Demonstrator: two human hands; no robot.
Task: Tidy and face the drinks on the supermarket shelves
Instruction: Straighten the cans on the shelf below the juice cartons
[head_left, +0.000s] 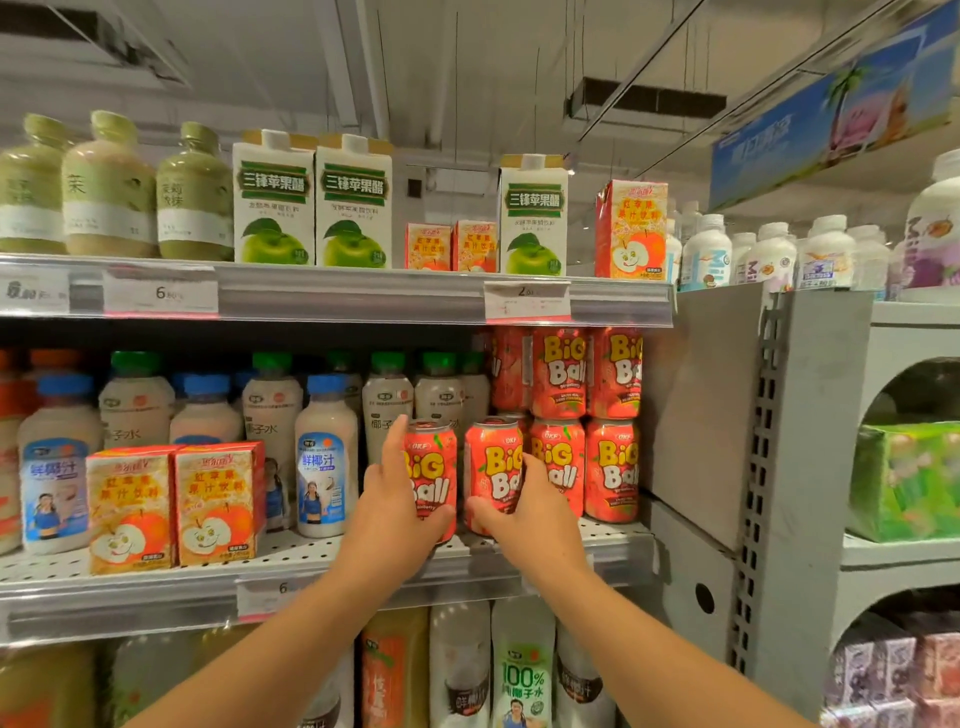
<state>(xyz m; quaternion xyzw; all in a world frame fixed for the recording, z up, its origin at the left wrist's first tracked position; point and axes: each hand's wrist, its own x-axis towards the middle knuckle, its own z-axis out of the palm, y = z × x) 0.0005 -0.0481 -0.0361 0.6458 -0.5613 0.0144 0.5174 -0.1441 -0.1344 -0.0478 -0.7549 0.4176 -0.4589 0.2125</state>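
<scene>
Red Big Ball cans at frame centre: our left hand (397, 499) gripped one can (435, 480), right hand (519, 506) gripped its neighbour (493, 475). Right-side stack (587, 423) looked faced; apple cartons (176, 506) lower left still misplaced, we judged.

Both bare forearms reach up and forward from the lower edge of the view, converging toward the centre. Left hand (390, 512): back toward the camera, forefinger extended upward, thumb curled round the lower front of a red cylindrical drink can (434, 478). Right hand (524, 512): thumb and fingers wrapped round a neighbouring red drink can (493, 475).
</scene>
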